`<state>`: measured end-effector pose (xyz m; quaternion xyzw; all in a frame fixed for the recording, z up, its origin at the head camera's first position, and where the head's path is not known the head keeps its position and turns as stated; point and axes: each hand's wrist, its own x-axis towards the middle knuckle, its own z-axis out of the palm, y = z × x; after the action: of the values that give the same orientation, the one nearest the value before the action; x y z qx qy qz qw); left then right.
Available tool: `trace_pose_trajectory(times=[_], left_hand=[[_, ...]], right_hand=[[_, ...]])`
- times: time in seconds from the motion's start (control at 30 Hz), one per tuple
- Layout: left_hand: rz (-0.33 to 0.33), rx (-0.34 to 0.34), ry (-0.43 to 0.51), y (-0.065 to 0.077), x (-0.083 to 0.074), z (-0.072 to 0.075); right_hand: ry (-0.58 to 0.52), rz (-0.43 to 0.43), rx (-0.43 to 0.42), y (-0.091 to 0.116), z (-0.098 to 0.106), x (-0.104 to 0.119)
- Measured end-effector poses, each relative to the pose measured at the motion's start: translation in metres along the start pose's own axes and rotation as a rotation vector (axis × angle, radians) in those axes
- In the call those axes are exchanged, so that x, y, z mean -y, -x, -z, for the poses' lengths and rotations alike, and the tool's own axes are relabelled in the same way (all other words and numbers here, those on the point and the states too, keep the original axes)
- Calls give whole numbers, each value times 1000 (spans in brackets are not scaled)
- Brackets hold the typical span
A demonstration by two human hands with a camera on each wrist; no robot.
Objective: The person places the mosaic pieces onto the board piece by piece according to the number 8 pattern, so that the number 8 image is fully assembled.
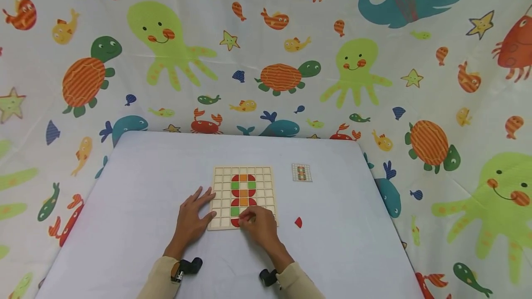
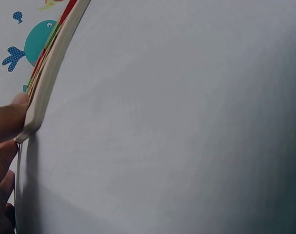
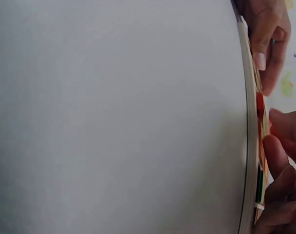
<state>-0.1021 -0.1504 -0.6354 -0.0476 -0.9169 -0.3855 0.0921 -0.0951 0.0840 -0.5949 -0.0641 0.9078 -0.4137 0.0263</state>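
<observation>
A square wooden grid board (image 1: 265, 174) lies on the table with red, green and orange tiles (image 1: 243, 186) in its middle columns. My left hand (image 1: 193, 216) rests at the board's left edge, fingers spread, and its thumb (image 2: 9, 119) touches the board near a corner. Over the lower middle of the board, my right hand (image 1: 261, 227) has its thumb and fingertips pinched on a small tile, mostly hidden. Just a hint of orange-red shows there in the right wrist view. Beside the fingertips a red rounded tile (image 1: 235, 222) sits in the bottom area.
One loose red quarter-round tile (image 1: 298, 222) lies on the white table (image 1: 341, 253) to the right of the board. A small pattern card (image 1: 307, 173) lies farther back on the right. Behind the table hangs a sea-animal cloth (image 1: 266, 26).
</observation>
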Motion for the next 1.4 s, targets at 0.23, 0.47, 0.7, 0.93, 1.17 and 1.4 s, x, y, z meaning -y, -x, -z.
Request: trace_pose_trajectory(times=[0.23, 0.47, 0.7, 0.93, 1.17, 1.4], left_hand=[[11, 24, 8, -1, 1, 1], [18, 26, 1, -1, 1, 2], [24, 37, 5, 0, 1, 1], [13, 26, 9, -1, 1, 2], [15, 21, 10, 0, 2, 1], [-1, -11, 2, -1, 0, 0]], right_hand=[[77, 18, -6, 0, -10, -1], [116, 7, -13, -2, -11, 4], [193, 31, -39, 0, -13, 8], [181, 77, -2, 1, -12, 10], [163, 64, 4, 2, -12, 7], [239, 83, -18, 2, -9, 9]])
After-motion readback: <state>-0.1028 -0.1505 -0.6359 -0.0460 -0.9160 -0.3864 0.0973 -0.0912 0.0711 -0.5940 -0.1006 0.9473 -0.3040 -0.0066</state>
